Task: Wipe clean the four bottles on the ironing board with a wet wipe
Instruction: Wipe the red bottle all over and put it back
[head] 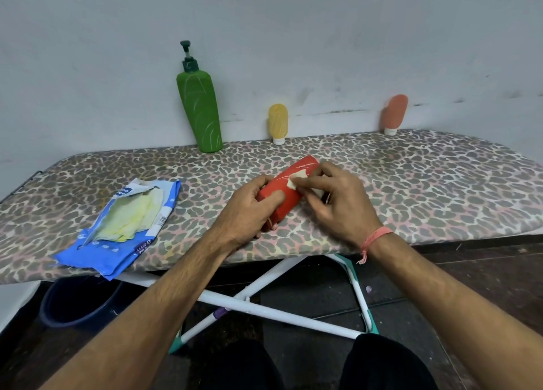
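Two bare forearms reach up from the bottom of the frame, above dark-clad knees at the bottom edge; the right one wears a pink thread band [376,237] at the wrist. The left hand [249,210] is closed around the near end of a red bottle [289,192], thumb across its top; the bottle lies on its side at the middle of the frame, slanting up to the right on the ironing board [426,184], whose cover carries a leopard-spot print. The right hand [338,198] pinches a small pale wet wipe [297,180] between thumb and fingertips and presses it against the upper side of the red bottle, beside faint white marks on its surface. At the left of the frame an opened blue wipe packet [117,228] lies flat on the board, yellowish sheets showing inside it. Along the far edge, against the grey wall [293,22], stand three more bottles, well apart from each other: a tall green pump bottle [199,110] left of centre, streaked with white lines; a small yellow bottle [278,123] standing on its white cap at centre; a small pink bottle [395,113], also cap-down, at the upper right. Below the board, white crossed legs [264,307] show; a dark blue bucket [79,304] sits on the floor at lower left.
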